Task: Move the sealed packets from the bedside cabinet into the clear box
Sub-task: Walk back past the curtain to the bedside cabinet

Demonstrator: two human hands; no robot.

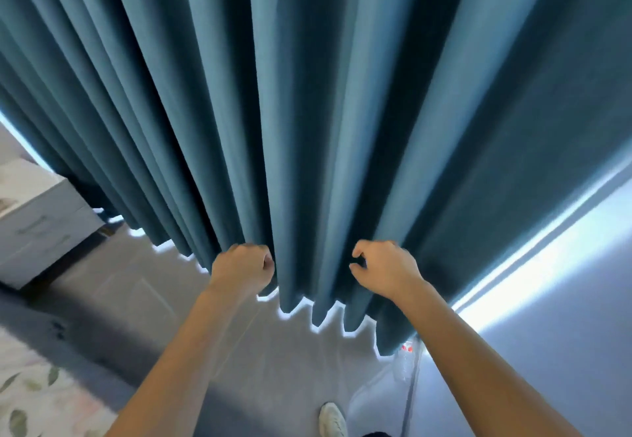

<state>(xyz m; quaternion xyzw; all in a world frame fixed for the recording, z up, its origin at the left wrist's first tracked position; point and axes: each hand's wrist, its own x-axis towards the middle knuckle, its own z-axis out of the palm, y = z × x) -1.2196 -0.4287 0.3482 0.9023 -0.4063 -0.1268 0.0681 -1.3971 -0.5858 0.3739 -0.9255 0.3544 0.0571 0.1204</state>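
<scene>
A teal pleated curtain point(307, 111) hangs in front of me and fills most of the view. My left hand point(242, 267) is curled into a fist and grips a fold of it near the hem. My right hand point(384, 270) is beside it, one pleat to the right, its fingers and thumb curled round another fold. The white bedside cabinet point(44, 221) stands at the far left, with drawers on its front. I see no sealed packets. A clear plastic object point(407, 363) with something red in it lies on the floor under the curtain's right end; it is blurred.
Grey floor point(212, 317) lies below the curtain hem. A bed with a leaf-print cover point(30, 399) is at the lower left. My white shoe point(331, 419) shows at the bottom. Bright daylight comes in along the right wall point(547, 265).
</scene>
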